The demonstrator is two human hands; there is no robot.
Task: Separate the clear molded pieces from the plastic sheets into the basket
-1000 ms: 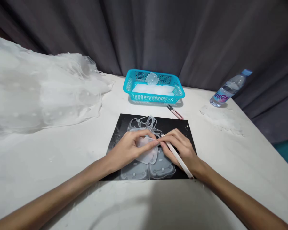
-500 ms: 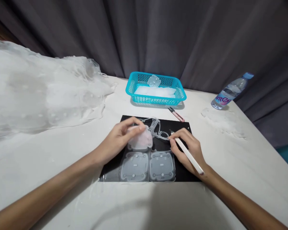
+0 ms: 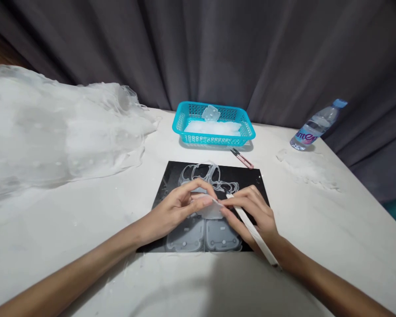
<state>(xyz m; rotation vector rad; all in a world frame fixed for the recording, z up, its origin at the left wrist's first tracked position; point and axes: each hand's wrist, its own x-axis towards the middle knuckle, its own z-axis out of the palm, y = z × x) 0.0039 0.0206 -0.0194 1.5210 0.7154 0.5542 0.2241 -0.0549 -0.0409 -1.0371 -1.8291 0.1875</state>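
My left hand [image 3: 181,204] is closed on a thin translucent rounded-square sheet [image 3: 210,212], held tilted above a black board [image 3: 163,187]. At the sheet's right edge the fingertips of my right hand [image 3: 255,213] pinch or touch the rim. That same hand grips a slim white pen-like tool [image 3: 255,235] with a dark tip, its shaft slanting down toward the wrist. Beneath the hands, two clear molded squares [image 3: 185,237] lie side by side on the board's near part. Stringy clear offcuts [image 3: 211,172] lie across the board's far part.
A blue basket [image 3: 214,140] holding white sheets and one clear square piece stands behind the board. Pink-handled thread snips [image 3: 242,158] lie between them. Left is a large heap of translucent sheets [image 3: 62,127]; right are a water bottle [image 3: 313,127] and a pile of clear scraps [image 3: 306,169].
Half a second ago my hands were apart, the right pulling at a clear strand. Now both have come back together at the sheet, which has moved right and nearer to me.
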